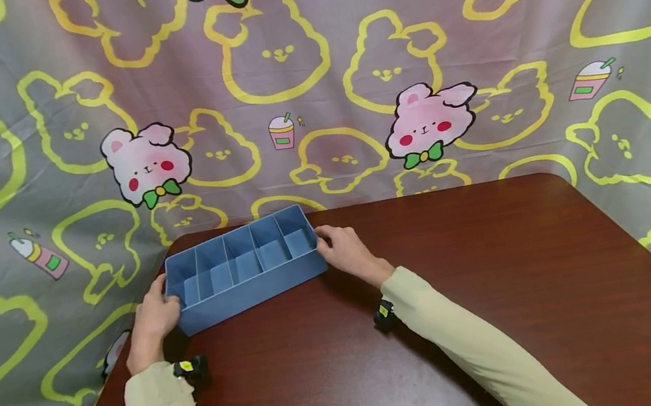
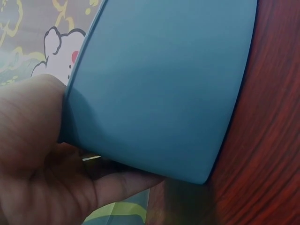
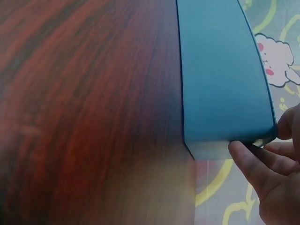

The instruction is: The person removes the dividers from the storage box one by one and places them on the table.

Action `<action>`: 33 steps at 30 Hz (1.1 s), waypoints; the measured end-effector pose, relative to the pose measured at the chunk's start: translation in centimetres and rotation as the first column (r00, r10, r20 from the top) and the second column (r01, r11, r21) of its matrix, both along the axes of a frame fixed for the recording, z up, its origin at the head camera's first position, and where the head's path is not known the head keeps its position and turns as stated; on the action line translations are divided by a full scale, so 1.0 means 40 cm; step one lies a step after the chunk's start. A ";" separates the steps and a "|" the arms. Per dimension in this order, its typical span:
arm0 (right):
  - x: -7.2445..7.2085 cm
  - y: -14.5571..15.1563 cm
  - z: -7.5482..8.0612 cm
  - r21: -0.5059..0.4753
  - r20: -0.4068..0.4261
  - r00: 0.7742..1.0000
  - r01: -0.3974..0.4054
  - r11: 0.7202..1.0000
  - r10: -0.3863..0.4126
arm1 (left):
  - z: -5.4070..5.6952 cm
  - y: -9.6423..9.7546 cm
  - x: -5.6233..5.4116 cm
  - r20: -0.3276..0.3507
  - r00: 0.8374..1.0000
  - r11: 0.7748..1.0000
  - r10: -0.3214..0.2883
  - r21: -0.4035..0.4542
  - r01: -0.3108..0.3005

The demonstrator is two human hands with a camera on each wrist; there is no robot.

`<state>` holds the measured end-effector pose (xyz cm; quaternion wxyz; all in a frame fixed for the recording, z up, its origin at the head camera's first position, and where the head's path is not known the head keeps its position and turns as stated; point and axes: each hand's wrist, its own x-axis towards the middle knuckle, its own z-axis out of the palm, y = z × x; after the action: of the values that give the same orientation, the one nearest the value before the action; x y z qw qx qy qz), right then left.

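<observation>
A blue compartment box (image 1: 256,290), divided by thin walls into several sections, sits at the far left of the table at a slant, its right end farther back. My left hand (image 1: 155,319) grips its left end, thumb over the rim and fingers against the end wall. At the opposite end, my right hand (image 1: 346,249) holds the corner by the rim. The left wrist view shows the box's long side (image 2: 159,89) with fingers (image 2: 123,185) at its end. In the right wrist view, fingertips (image 3: 236,147) touch the end wall. The sections I can see into hold nothing.
The dark reddish-brown wooden table (image 1: 474,293) extends to the right and toward me. A grey curtain (image 1: 324,33) with yellow outlines and cartoon bears hangs behind it and along both sides. Small black cameras (image 1: 384,314) are strapped on both wrists.
</observation>
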<state>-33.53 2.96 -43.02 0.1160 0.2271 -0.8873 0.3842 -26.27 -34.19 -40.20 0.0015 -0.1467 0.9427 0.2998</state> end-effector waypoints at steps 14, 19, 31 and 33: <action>-0.003 0.011 0.005 -0.004 0.020 1.000 0.006 1.000 -0.005 | -0.008 0.008 -0.012 -0.006 1.000 1.000 0.023 -0.001 -0.023; -0.006 0.013 0.007 -0.011 0.024 1.000 0.016 1.000 -0.016 | -0.004 0.013 -0.011 -0.015 1.000 1.000 0.016 -0.022 -0.016; -0.014 0.035 0.021 -0.012 0.150 0.988 -0.030 0.999 0.032 | 0.003 0.022 -0.007 -0.020 0.999 0.999 -0.034 -0.036 0.033; -0.012 0.040 0.024 -0.014 0.160 0.986 -0.033 0.999 0.035 | 0.005 0.024 -0.007 -0.025 0.999 0.998 -0.047 -0.042 0.046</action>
<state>-34.03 4.58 -42.05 0.0388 0.2101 -0.8875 0.4083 -26.55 -33.23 -40.00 -0.0069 -0.1207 0.9518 0.2819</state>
